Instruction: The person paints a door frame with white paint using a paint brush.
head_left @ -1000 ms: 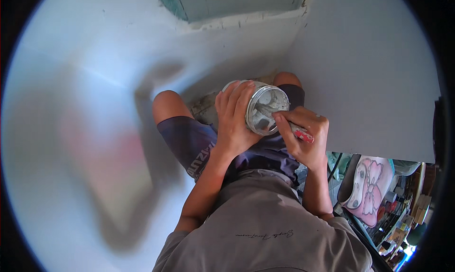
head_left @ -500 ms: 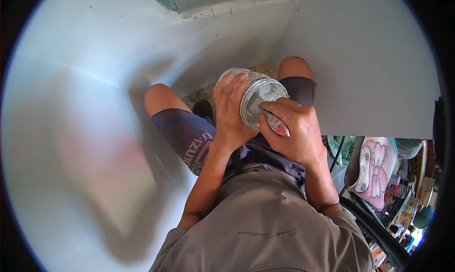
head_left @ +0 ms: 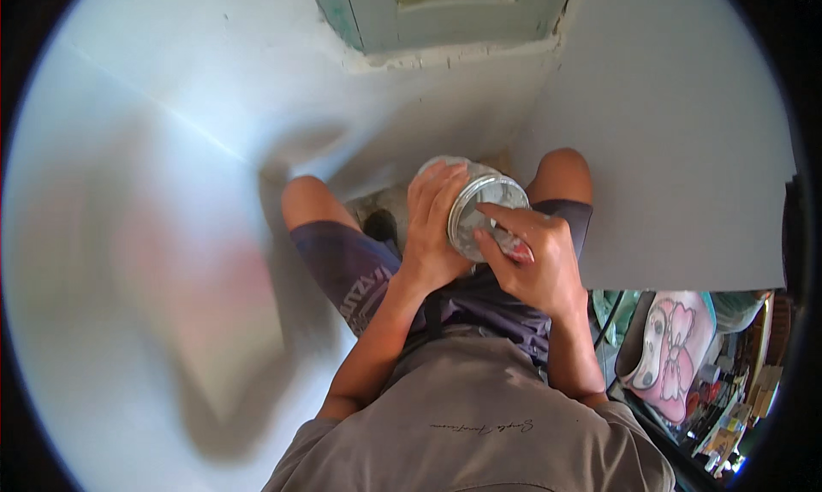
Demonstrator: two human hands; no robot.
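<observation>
A round jar [head_left: 459, 226], smeared with pale grey paint or paste, is tilted with its open mouth facing me between my knees. My left hand [head_left: 435, 226] is wrapped around its side, fingers over the far wall and thumb hidden underneath. At the rim, my right hand [head_left: 539, 256] grips a small tool with a red-and-white handle [head_left: 519, 250]. Its index finger and thumb reach over the jar's mouth. The tool's working end is hidden by my fingers and the jar, so its kind cannot be made out.
Pale walls stand close on the left [head_left: 171, 107] and right [head_left: 676, 149]. Ahead is a grey-green window frame [head_left: 454, 25] with a ragged edge. My knees flank the jar. At the lower right are a pink cartoon-patterned cushion-like item [head_left: 672, 355], a green bag [head_left: 616, 308] and cluttered boxes.
My view has tilted up, showing more of the window frame, so jar, hands and knees sit lower and slightly right. My right index finger stretches further over the jar's mouth.
</observation>
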